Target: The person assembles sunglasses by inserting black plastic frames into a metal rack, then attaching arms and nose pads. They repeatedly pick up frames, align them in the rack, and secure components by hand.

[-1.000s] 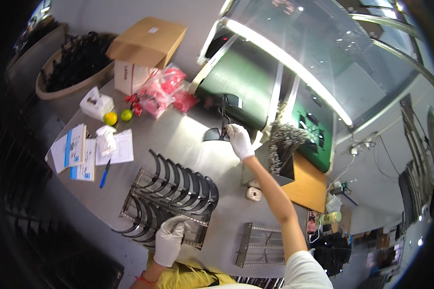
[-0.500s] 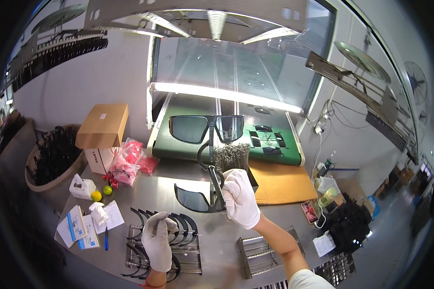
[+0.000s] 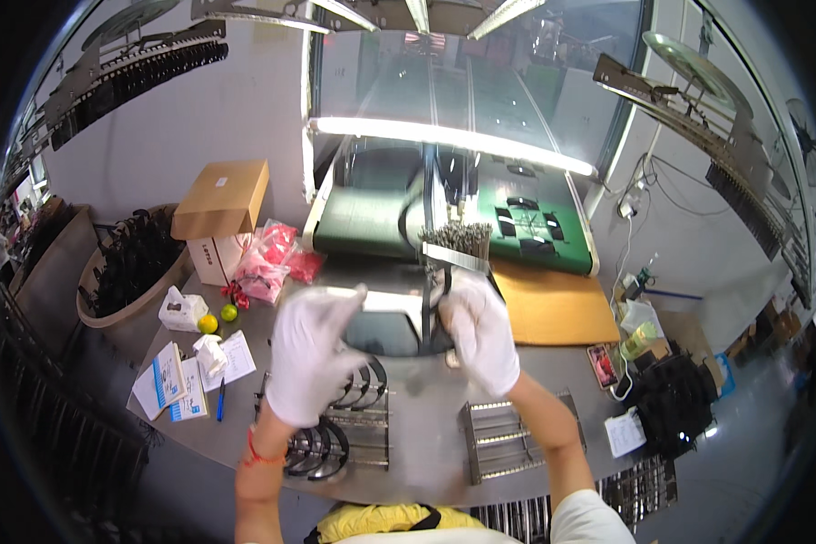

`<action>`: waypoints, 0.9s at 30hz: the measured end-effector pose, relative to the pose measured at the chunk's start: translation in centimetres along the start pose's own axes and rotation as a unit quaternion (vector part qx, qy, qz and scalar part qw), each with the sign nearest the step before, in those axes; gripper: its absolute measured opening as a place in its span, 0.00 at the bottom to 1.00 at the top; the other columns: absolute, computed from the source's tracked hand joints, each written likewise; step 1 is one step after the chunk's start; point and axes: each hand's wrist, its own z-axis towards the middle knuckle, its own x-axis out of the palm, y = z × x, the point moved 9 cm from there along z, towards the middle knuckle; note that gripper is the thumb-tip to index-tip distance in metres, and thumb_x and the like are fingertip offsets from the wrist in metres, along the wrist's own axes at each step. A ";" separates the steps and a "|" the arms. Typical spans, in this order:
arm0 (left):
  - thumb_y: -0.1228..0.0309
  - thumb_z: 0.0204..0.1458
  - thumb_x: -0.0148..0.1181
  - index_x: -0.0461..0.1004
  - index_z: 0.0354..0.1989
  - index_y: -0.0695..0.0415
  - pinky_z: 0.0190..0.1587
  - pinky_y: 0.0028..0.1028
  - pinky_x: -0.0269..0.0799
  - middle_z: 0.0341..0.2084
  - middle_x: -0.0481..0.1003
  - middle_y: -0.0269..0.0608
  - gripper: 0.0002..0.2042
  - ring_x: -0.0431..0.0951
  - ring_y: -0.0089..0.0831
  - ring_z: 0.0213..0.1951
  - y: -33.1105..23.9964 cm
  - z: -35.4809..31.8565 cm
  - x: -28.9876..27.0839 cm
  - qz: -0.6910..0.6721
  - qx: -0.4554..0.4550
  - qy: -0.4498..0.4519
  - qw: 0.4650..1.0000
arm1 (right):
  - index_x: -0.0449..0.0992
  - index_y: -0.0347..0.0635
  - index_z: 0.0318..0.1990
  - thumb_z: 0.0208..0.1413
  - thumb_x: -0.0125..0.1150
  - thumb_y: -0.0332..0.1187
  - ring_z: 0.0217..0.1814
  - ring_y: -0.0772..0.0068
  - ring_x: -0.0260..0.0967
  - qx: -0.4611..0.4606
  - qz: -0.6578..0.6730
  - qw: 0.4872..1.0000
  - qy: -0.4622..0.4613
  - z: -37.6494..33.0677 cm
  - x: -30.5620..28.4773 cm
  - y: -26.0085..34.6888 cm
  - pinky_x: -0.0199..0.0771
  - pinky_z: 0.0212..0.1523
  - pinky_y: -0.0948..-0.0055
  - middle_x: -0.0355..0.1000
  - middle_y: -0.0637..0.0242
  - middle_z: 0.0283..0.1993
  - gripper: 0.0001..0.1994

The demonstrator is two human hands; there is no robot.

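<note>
Dark-lensed, black-framed glasses (image 3: 381,333) are in front of me, between my hands. My right hand (image 3: 482,326), white-gloved, has its fingers closed at the right side of their frame; the exact grip is partly hidden. My left hand (image 3: 310,349), also gloved and blurred, is beside the left edge of the lens with thumb and fingers apart. Behind them stands a dark upright post (image 3: 429,186) with a curved black piece on its left side. A dense bundle of thin grey bristles or rods (image 3: 458,238) is just beyond my right hand.
A metal rack (image 3: 372,435) with curved black pieces lies by my left forearm, another metal rack (image 3: 517,444) by my right. Beyond are a green conveyor belt (image 3: 372,213) and a yellow-brown pad (image 3: 553,304). A cardboard box (image 3: 222,204) and pink bags (image 3: 267,272) stand left.
My left hand has risen from the left rack to the lens. The view has tilted down, and my right hand appears shifted slightly right, still at the glasses.
</note>
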 end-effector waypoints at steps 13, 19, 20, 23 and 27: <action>0.79 0.33 0.72 0.74 0.55 0.56 0.54 0.29 0.69 0.45 0.76 0.41 0.32 0.75 0.34 0.48 2.7 11.0 -2.9 -0.146 -0.023 -0.034 0.989 | 0.74 0.34 0.41 0.69 0.48 0.38 0.35 0.75 0.65 0.051 0.027 0.998 -0.031 10.1 -3.7 0.0 0.67 0.41 0.74 0.70 0.66 0.32 0.15; 0.64 0.53 0.58 0.74 0.52 0.60 0.36 0.27 0.76 0.32 0.77 0.38 0.20 0.77 0.25 0.30 3.2 2.4 2.4 -0.398 -0.295 0.202 0.845 | 0.75 0.38 0.46 0.62 0.52 0.37 0.48 0.51 0.70 0.131 -0.061 0.964 0.223 6.3 1.8 -1.2 0.68 0.52 0.60 0.73 0.53 0.41 0.13; 0.65 0.54 0.58 0.75 0.49 0.62 0.35 0.29 0.76 0.31 0.78 0.42 0.18 0.78 0.29 0.28 2.5 -0.8 2.9 -0.373 -0.332 0.220 0.838 | 0.75 0.39 0.47 0.60 0.53 0.35 0.49 0.49 0.69 0.081 -0.037 0.971 0.220 4.5 2.8 -1.5 0.67 0.53 0.60 0.73 0.52 0.42 0.12; 0.68 0.49 0.65 0.78 0.42 0.64 0.41 0.35 0.76 0.34 0.79 0.55 0.15 0.81 0.47 0.39 0.4 -9.9 1.0 -0.267 -0.225 0.168 0.922 | 0.75 0.40 0.48 0.55 0.59 0.31 0.53 0.46 0.69 0.054 -0.023 0.977 0.207 -1.3 3.3 -3.3 0.67 0.56 0.57 0.72 0.52 0.49 0.13; 0.75 0.52 0.59 0.79 0.43 0.61 0.48 0.33 0.74 0.36 0.80 0.47 0.10 0.79 0.37 0.43 6.0 -12.8 -7.3 -0.112 -0.288 -0.056 0.949 | 0.77 0.37 0.45 0.55 0.61 0.30 0.54 0.50 0.71 0.148 -0.017 0.960 0.237 -5.4 0.5 -8.1 0.68 0.57 0.60 0.74 0.53 0.48 0.12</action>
